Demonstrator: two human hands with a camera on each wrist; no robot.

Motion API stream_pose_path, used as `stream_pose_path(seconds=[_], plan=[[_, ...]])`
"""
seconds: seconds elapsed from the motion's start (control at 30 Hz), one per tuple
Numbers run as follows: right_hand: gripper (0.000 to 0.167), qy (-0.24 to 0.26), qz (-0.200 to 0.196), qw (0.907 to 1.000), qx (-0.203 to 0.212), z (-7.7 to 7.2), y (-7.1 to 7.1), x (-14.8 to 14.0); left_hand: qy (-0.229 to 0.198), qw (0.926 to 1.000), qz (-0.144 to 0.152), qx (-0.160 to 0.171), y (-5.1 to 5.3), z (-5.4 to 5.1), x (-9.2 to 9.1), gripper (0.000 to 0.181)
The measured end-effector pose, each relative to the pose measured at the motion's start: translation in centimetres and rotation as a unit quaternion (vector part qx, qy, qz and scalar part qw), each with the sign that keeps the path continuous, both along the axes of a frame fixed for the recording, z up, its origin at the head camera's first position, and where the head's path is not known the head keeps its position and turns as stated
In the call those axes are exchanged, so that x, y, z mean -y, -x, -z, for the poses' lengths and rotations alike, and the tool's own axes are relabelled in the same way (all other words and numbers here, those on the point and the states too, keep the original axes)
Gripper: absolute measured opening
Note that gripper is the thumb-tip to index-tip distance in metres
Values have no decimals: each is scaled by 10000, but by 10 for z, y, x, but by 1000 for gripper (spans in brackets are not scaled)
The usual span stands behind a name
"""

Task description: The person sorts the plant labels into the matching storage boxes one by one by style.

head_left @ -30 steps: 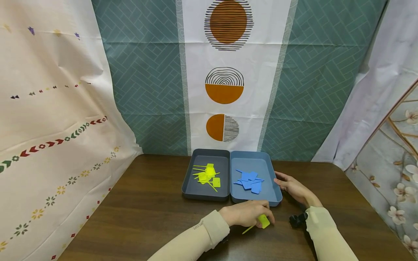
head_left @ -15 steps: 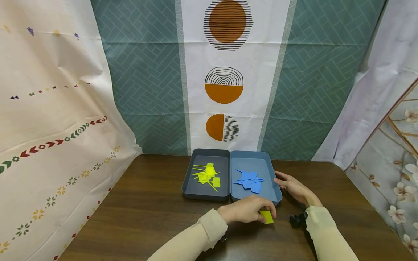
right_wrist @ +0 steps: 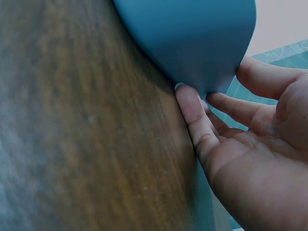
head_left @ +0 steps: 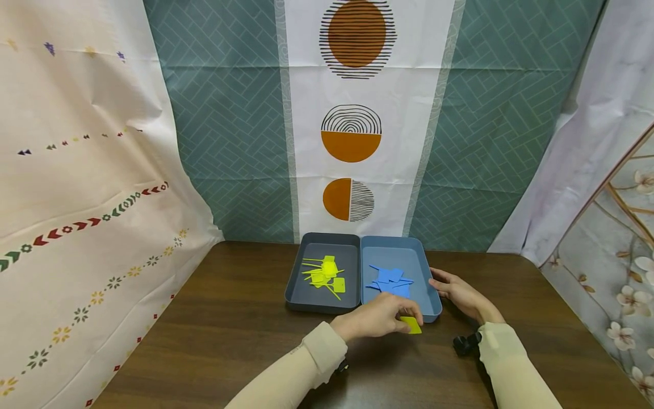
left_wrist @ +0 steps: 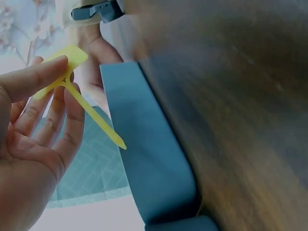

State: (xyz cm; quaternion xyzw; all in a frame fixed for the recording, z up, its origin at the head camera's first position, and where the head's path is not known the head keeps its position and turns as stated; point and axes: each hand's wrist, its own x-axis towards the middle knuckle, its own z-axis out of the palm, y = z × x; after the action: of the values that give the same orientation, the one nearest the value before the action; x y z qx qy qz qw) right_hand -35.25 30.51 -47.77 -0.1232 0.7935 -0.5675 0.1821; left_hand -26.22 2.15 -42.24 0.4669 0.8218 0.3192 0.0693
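Between thumb and fingers, my left hand (head_left: 375, 316) pinches a yellow plant label (head_left: 411, 325) just in front of the light blue tray (head_left: 426, 272). The left wrist view shows the label's flat square head under the thumb and its thin pointed stem (left_wrist: 98, 118) sticking out free. My right hand (head_left: 462, 295) rests its fingertips against the right outer side of the blue tray, fingers loosely extended. Several blue plant labels (head_left: 390, 278) lie in that tray, the nearest partly hidden by my left hand. Several yellow plant labels (head_left: 328, 268) lie piled in the dark grey tray (head_left: 296, 295).
Both trays stand side by side on the brown wooden table (head_left: 245, 318), near its back edge. A patterned curtain (head_left: 230, 142) hangs behind it, with cloths at both sides. A black wrist device (head_left: 466, 345) sits under my right wrist.
My left hand has moved away from me and slightly left, carrying the yellow plant label up from near the table toward the blue tray's front edge. The right hand has stayed on the tray.
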Motion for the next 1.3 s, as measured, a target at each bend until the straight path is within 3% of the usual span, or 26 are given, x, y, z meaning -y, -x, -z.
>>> stream_pose_path(seconds=[0.2, 0.4, 0.67, 0.83, 1.0, 1.3], plan=[[72, -5, -20, 10000, -27, -1, 0, -1, -158, 9996, -207, 83, 4, -6, 10, 17], [72, 22, -29, 10000, -38, -1, 1, -1, -466, 9973, -558, 101, 11, -15, 33, 18], [72, 66, -35, 10000, -31, -3, 0, -1, -961, 9827, -1550, 336, 33, -28, 83, 24], [72, 89, -71, 9999, -30, -3, 1, -1, -900, 9758, -1991, 31, 50, -36, 106, 21], [72, 77, -77, 9999, -39, -4, 1, -1, -812, 9733, -2139, -175, 63, -41, 120, 16], [73, 109, -91, 9999, -27, -1, -1, 0, -816, 9687, -2340, -100, 83, -48, 129, 17]])
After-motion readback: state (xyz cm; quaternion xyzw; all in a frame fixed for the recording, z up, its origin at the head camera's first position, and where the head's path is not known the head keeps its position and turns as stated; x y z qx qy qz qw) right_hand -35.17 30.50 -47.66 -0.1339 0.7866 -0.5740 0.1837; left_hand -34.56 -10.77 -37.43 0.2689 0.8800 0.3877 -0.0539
